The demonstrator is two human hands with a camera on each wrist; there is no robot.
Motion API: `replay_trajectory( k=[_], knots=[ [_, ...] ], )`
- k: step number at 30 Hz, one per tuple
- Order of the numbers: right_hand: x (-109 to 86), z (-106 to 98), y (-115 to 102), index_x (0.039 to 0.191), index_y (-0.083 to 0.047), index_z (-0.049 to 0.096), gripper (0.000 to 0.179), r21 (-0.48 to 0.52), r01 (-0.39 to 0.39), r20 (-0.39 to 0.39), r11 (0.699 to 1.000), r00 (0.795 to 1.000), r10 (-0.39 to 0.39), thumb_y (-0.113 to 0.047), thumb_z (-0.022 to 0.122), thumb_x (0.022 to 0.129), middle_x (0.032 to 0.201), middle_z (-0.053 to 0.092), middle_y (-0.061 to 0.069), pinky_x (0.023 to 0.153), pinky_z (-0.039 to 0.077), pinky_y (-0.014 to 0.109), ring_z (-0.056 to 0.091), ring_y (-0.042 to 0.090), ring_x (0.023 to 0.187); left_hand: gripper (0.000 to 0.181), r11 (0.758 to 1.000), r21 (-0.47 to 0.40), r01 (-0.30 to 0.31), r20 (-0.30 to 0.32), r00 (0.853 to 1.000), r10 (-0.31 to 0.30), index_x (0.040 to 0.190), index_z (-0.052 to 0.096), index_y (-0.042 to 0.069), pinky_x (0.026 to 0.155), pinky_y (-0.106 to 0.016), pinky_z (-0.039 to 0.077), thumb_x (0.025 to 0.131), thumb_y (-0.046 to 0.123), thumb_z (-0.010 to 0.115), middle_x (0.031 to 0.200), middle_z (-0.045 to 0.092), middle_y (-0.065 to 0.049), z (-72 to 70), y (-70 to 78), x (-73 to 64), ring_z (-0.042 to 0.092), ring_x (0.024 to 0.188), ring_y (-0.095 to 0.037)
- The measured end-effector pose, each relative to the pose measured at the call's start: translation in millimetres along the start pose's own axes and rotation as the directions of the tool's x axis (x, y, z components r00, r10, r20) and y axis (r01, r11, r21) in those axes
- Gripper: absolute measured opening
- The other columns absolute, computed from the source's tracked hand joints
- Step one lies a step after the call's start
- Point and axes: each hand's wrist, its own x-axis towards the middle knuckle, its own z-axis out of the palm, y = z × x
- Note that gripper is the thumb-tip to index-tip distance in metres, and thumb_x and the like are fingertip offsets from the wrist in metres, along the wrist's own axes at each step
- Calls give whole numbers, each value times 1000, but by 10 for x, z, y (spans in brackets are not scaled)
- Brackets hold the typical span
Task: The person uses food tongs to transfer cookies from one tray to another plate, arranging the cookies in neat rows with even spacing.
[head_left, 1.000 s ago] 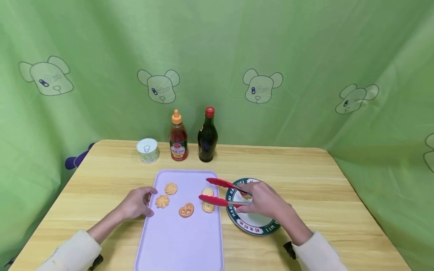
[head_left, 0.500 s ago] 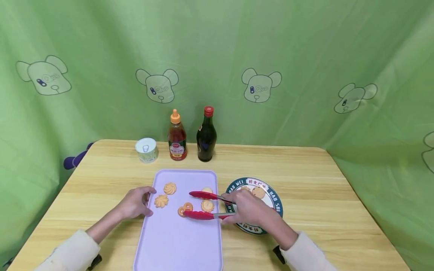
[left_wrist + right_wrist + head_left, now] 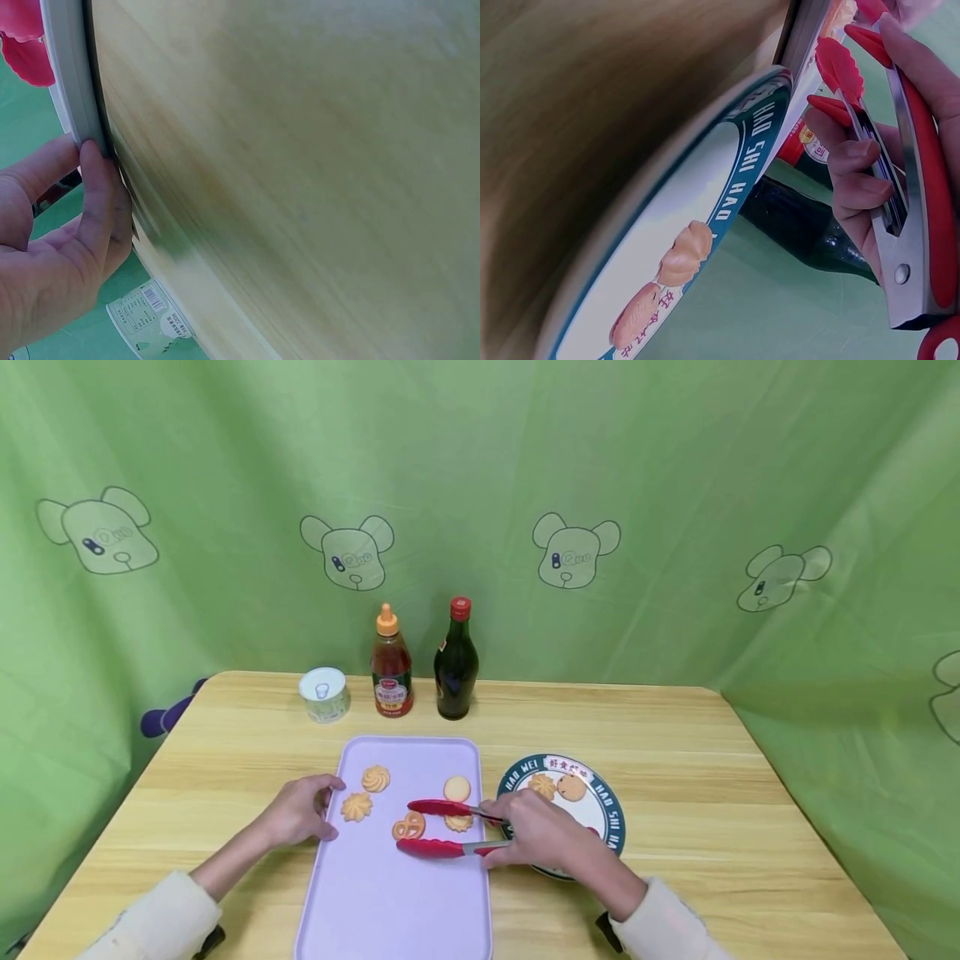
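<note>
My left hand (image 3: 296,810) pinches the left rim of a lilac tray (image 3: 390,902), thumb and fingers on its edge in the left wrist view. My right hand (image 3: 543,831) grips red-tipped tongs (image 3: 433,849) by their arms. The tong tips are spread, one above and one below a pretzel cookie (image 3: 408,826) on the tray. A round cookie (image 3: 457,788) and a scalloped cookie (image 3: 458,823), partly hidden by the tongs, lie to its right. A swirl cookie (image 3: 376,778) and a flower-shaped cookie (image 3: 357,807) lie near my left hand.
A green-rimmed plate (image 3: 615,822) right of the tray bears a ridged cookie (image 3: 542,786) and a round cookie (image 3: 571,787); my right arm covers part of it. Behind the tray stand a can (image 3: 325,697), a sauce bottle (image 3: 392,672) and a dark bottle (image 3: 456,668).
My right hand has moved left with the tongs, from over the plate to the pretzel cookie. The plate's two cookies have come into fuller view. My left hand stays on the tray.
</note>
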Motion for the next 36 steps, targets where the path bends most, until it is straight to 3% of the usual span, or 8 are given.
replay_trajectory(
  k=[11,15,19,26,32,36],
  knots=[
    [-16,-20,7,122,-11,64,65,3,4,-15,1000,1000,-4,-45,80,69,113,70,7,61,43,18,54,9,78,68,1000,1,9,4,1000,-9,119,57,-5,59,-25,48,55,-3,81,87,57,-9,5,9,-10,51,71,-17],
    [-44,-57,26,123,-12,64,64,-13,-11,-30,1000,1000,10,-45,79,70,115,69,5,72,54,24,59,10,84,68,1000,9,12,3,1000,-12,119,57,-5,58,-25,48,55,-3,81,87,57,-9,1,19,-14,51,71,-17],
    [-95,-105,49,123,-13,64,64,-24,-33,-51,999,998,32,-46,79,70,116,69,4,83,57,34,63,13,95,68,1000,14,14,5,1000,-14,119,57,-5,58,-25,48,56,-3,81,87,57,-9,-1,24,-16,51,70,-17],
    [-206,-180,142,122,-16,66,63,-26,-78,-95,997,993,75,-44,82,68,108,71,2,77,57,33,62,14,87,68,1000,13,15,5,1000,-15,120,57,-5,58,-25,48,56,-3,81,87,57,-9,4,24,-13,51,71,-17],
    [-320,-215,239,119,-13,67,65,-48,-120,-134,992,985,113,-44,83,65,109,71,4,83,57,39,65,17,96,69,1000,6,16,6,1000,-16,120,56,-5,58,-25,48,56,-3,81,88,57,-9,6,25,-19,51,71,-17],
    [-401,-249,312,119,-11,67,63,-58,-103,-161,993,983,93,-42,83,66,110,71,6,82,57,37,65,16,96,69,1000,4,13,6,1000,-13,120,56,-6,58,-25,48,56,-4,81,87,57,-9,4,25,-18,51,71,-17]
  ],
)
